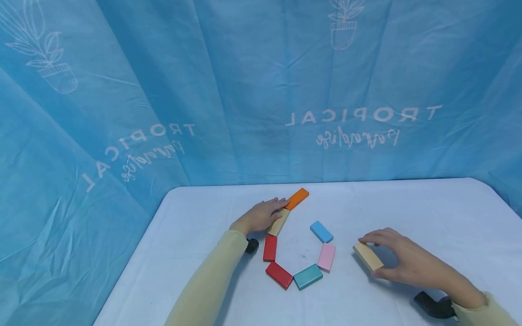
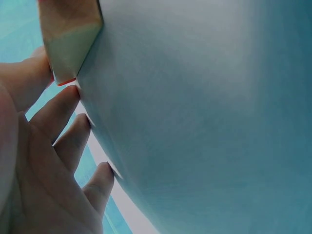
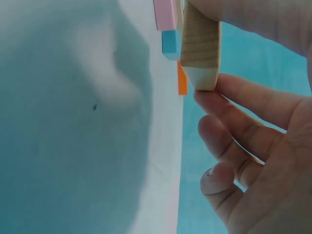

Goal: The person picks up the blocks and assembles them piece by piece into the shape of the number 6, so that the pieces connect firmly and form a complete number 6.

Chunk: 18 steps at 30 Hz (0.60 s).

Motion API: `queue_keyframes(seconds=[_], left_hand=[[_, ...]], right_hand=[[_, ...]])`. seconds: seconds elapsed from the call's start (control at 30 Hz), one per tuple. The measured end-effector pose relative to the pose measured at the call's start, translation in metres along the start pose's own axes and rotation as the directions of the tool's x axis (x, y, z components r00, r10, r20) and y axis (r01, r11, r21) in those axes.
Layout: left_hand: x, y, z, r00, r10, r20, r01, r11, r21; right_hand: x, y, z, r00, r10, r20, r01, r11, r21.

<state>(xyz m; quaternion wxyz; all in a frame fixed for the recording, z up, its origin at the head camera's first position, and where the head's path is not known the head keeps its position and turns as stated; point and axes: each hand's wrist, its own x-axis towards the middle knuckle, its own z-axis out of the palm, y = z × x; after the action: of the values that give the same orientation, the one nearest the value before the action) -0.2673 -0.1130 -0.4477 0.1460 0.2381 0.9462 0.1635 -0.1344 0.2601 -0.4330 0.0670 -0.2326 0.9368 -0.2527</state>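
My left hand point(image 1: 263, 215) rests over a plain wooden block point(image 1: 279, 223), fingers fairly straight, touching it near its junction with an orange block point(image 1: 298, 198). In the left wrist view the wooden block point(image 2: 70, 41) partly covers one finger, while other fingertips touch the white surface. My right hand point(image 1: 412, 262) pinches another plain wooden block point(image 1: 368, 256) by its ends between thumb and fingers, off to the right. The right wrist view shows this block point(image 3: 201, 44) close up, with the remaining fingers loosely bent below it.
From the left wooden block a curved row continues: two red blocks point(image 1: 270, 248), a teal block point(image 1: 308, 276), a pink block point(image 1: 326, 257) and a blue block point(image 1: 321, 231). They lie on a white-covered table point(image 1: 183, 235). A blue printed curtain point(image 1: 253, 113) hangs behind.
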Motion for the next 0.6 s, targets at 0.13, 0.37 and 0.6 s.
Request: queue_keyframes(seconds=[0.13,0.37,0.6], left_hand=[[0.001,-0.001,0.0,1.0,-0.003,0.0,0.003,1.0,0.0],[0.001,-0.001,0.001,1.0,-0.007,-0.004,0.007,1.0,-0.011],[0.0,0.0,0.0,1.0,0.004,-0.005,-0.004,1.0,-0.004]], right_hand=[[0.005,-0.005,0.001,1.0,-0.001,0.001,0.001,1.0,0.013],[0.015,-0.014,0.003,1.0,-0.023,0.009,0.023,0.999,0.024],[0.024,-0.025,0.005,0.999,-0.032,-0.015,0.032,0.999,0.004]])
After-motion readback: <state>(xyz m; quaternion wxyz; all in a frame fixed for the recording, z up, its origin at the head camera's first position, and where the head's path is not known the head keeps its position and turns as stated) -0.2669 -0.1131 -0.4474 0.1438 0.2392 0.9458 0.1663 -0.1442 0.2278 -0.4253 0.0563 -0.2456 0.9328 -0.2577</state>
